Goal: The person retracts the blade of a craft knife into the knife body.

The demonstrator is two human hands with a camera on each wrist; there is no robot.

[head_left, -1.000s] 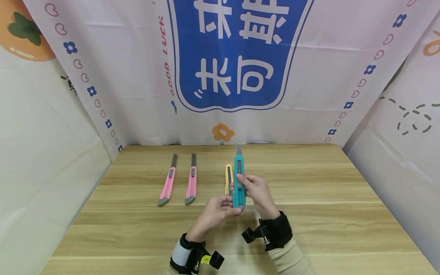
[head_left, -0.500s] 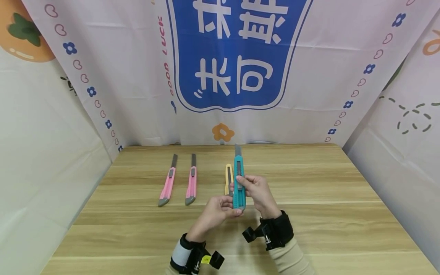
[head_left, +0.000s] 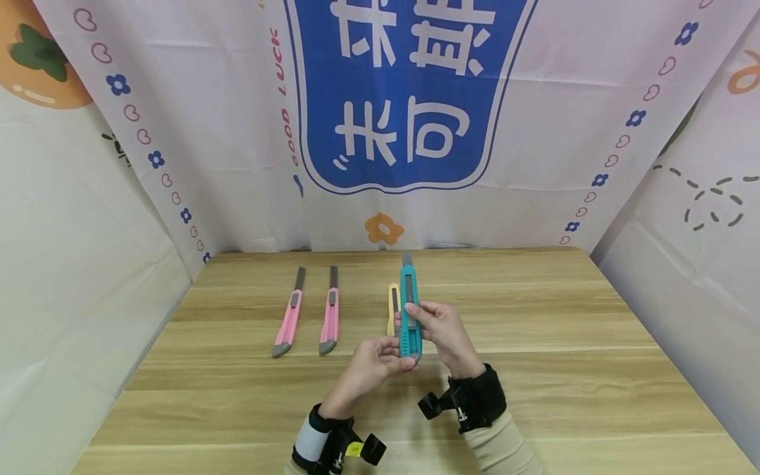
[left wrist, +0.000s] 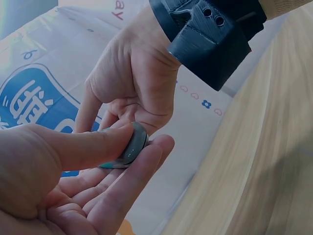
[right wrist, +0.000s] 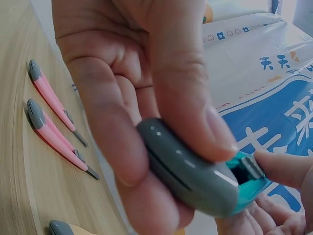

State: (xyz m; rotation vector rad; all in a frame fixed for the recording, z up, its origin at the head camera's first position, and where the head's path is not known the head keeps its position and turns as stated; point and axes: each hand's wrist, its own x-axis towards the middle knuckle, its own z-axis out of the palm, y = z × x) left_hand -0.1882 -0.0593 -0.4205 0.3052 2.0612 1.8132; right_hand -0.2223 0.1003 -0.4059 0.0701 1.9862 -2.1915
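Observation:
A teal box cutter (head_left: 409,290) is held up over the table between both hands, its blade (head_left: 406,260) pointing away. My left hand (head_left: 371,365) pinches its grey end cap (right wrist: 195,169) between thumb and fingers. Higher on the body, my right hand (head_left: 449,335) grips it with the thumb on the slider; its fingers go behind the handle. In the left wrist view, the end cap (left wrist: 134,147) shows between the left thumb and fingers, hiding most of the cutter. A yellow box cutter (head_left: 393,305) lies just behind the teal one, partly covered.
Two pink box cutters, one on the left (head_left: 288,322) and one nearer the middle (head_left: 330,323), lie on the wooden table (head_left: 208,396) with blades out. A printed white cloth (head_left: 249,198) hangs at the table's far edge. Each wrist wears a black camera strap.
Less blade now sticks out of the teal box cutter, and the right thumb sits slightly lower along it. The cutter has shifted a little left. The other cutters stay put.

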